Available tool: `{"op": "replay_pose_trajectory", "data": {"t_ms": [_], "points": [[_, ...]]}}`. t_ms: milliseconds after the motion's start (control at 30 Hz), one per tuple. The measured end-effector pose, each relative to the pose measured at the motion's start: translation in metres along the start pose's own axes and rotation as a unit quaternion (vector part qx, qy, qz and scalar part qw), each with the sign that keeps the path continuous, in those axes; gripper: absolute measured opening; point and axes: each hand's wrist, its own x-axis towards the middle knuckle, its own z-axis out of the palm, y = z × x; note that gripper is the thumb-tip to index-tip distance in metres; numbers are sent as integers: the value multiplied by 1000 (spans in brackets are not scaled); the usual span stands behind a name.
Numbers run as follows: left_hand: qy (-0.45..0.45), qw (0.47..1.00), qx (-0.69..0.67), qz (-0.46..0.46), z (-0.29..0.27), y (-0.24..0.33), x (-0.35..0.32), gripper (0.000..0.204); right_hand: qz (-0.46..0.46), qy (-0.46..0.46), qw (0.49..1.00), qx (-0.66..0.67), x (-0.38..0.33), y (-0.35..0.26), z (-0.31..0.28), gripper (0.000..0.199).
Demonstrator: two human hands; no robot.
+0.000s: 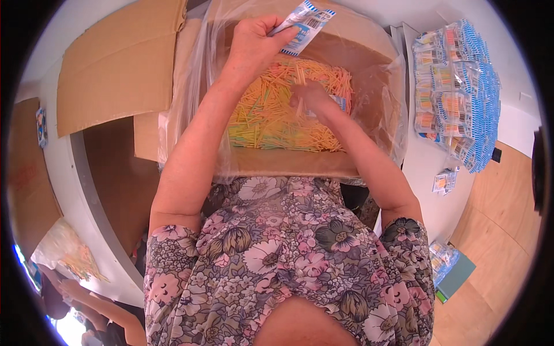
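My left hand (254, 46) is closed on a small blue-and-white packet (309, 29), held up over the far edge of a cardboard box (277, 164). The box has a clear plastic liner (199, 115) and holds a heap of thin yellow, orange, pink and green sticks (259, 109). Down among them is my right hand (314, 99), slightly blurred. Its fingers are pinched around a few thin sticks (300, 72) that point upward. Beside that hand, another blue-and-white packet (337, 102) lies on the heap, partly covered by my wrist.
At the right, many filled packets (453, 92) stand stacked on a white surface (430, 167), with a loose packet (445, 180) nearer. A cardboard flap (118, 63) spreads at the left. Another person's arm (98, 303) shows at lower left, near a bag of sticks (69, 251).
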Motion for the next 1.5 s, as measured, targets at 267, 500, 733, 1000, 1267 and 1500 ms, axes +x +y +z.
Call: {"op": "replay_pose_trajectory", "data": {"t_ms": [267,500,733,1000,1267,1500], "points": [[33,999,6,14,6,14,-3,11,10,49,973,223,39,-14,4,19],[31,999,16,3,1,18,-3,11,14,43,977,210,43,-26,16,19],[41,999,16,-2,3,15,-1,13,85,-56,988,112,32,-12,9,23],[40,999,26,15,2,19,-2,13,62,-44,987,140,25,-4,-8,16],[50,999,16,-14,3,22,-3,13,-38,8,959,279,54,-21,-9,16],[53,999,-5,4,0,23,-2,12,-36,101,979,172,72,-4,4,19]]}}
